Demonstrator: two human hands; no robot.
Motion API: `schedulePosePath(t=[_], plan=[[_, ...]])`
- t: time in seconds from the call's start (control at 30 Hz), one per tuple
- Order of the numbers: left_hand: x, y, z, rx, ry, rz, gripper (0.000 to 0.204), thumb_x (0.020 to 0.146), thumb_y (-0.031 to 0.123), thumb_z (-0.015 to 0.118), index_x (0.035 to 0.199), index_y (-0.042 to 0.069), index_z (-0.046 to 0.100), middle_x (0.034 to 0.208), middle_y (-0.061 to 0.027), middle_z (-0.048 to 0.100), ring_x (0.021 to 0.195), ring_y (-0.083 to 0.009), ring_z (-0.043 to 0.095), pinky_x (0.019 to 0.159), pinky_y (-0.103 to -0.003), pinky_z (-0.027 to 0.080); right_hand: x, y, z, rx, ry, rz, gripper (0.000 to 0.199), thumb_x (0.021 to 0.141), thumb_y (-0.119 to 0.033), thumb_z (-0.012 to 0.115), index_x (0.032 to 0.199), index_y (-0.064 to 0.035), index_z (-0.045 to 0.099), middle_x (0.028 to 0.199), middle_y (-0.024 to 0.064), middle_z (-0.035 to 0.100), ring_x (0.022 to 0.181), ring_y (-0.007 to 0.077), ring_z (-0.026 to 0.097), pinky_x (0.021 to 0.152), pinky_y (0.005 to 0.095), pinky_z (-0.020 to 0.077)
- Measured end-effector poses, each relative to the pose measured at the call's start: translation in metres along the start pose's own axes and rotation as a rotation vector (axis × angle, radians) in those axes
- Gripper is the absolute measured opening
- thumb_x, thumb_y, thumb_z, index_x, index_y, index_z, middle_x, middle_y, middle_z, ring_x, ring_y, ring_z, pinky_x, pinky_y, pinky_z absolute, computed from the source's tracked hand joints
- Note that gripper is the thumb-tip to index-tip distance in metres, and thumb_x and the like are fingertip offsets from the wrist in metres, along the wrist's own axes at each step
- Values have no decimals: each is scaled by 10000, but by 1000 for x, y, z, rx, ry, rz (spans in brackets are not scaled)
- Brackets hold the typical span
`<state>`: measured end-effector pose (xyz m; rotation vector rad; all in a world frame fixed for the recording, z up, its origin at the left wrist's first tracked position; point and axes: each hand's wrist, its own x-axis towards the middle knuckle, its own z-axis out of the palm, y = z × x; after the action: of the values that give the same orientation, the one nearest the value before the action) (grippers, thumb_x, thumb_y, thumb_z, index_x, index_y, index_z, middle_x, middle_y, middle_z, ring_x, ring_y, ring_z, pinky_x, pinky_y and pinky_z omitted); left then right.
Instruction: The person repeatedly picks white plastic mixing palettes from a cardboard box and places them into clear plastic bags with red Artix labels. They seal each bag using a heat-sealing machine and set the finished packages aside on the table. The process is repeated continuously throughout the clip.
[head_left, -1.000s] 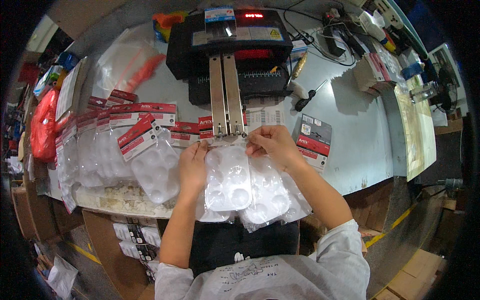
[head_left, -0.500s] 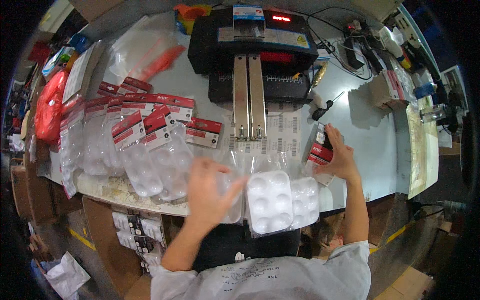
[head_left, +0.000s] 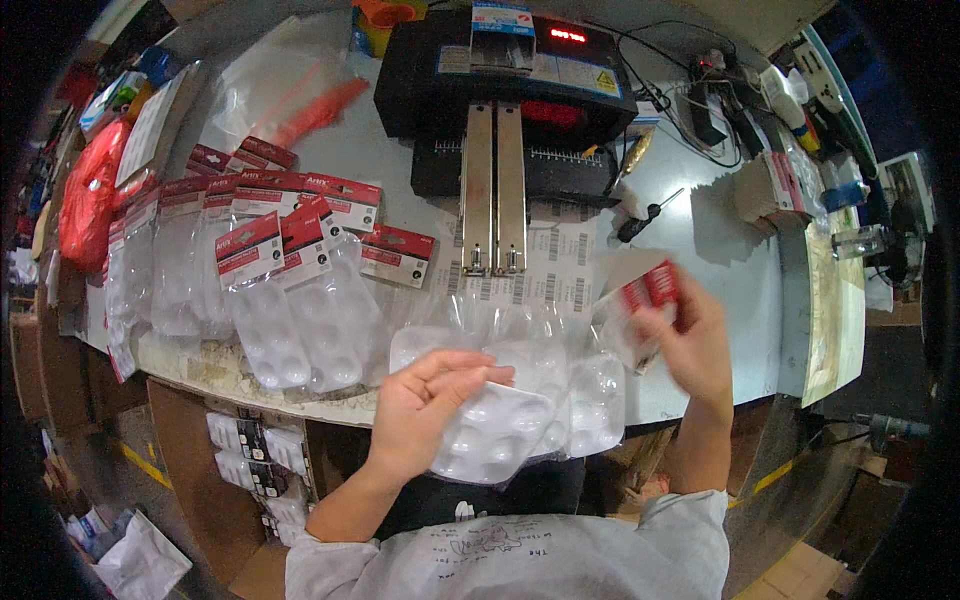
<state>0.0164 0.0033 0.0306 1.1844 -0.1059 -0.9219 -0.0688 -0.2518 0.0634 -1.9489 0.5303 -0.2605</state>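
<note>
I am gripping the white plastic palette tray (head_left: 497, 425) in my left hand (head_left: 425, 400), at the near table edge (head_left: 700, 240). My right hand (head_left: 690, 345) is grasping 1 red header card (head_left: 650, 290), blurred. Step in hand, I judge: pairing card with tray. Next calls for aligning both squarely.

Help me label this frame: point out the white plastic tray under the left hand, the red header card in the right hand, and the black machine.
white plastic tray (head_left: 497, 432), head view, on a moulded well.
red header card (head_left: 652, 290), head view, on its red face.
black machine (head_left: 430, 80), head view, on its top casing.
</note>
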Motion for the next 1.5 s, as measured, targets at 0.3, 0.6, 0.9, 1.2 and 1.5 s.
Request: schedulePosePath(t=[0.3,0.6,0.9,1.2,1.5], plan=[[-8,2,2,364,80,97,180,916,101,501,974,-31,609,896,-66,687,641,-22,543,571,-171,426,7,-52,51,-212,-452,58,303,731,-187,754,891,18,599,673,37,591,601,44,478,539,211,414],[-4,-3,4,359,138,243,148,902,117,543,891,-14,611,820,-53,684,611,-25,520,548,-187,419,2,-47,58,-183,-358,-75,293,739,-201,748,883,12,607,643,55,587,566,48,482,516,212,410],[-9,-1,5,491,184,156,156,886,141,580,860,-4,630,622,15,576,574,-18,450,532,-180,382,4,-45,55,-255,-483,-139,299,740,-271,725,824,-8,610,605,105,578,508,188,530,497,287,419],[1,-9,-12,351,416,272,194,901,142,558,866,-38,620,716,42,553,670,-31,439,599,-178,367,-5,-7,52,243,-574,493,235,799,-202,690,867,20,663,718,54,653,592,69,583,520,211,467],[16,-16,-23,705,367,170,292,945,213,434,854,-40,548,719,-128,588,655,-212,539,630,-314,416,-5,12,66,510,-528,608,195,866,-145,581,797,33,623,695,78,637,575,107,607,489,213,472]])
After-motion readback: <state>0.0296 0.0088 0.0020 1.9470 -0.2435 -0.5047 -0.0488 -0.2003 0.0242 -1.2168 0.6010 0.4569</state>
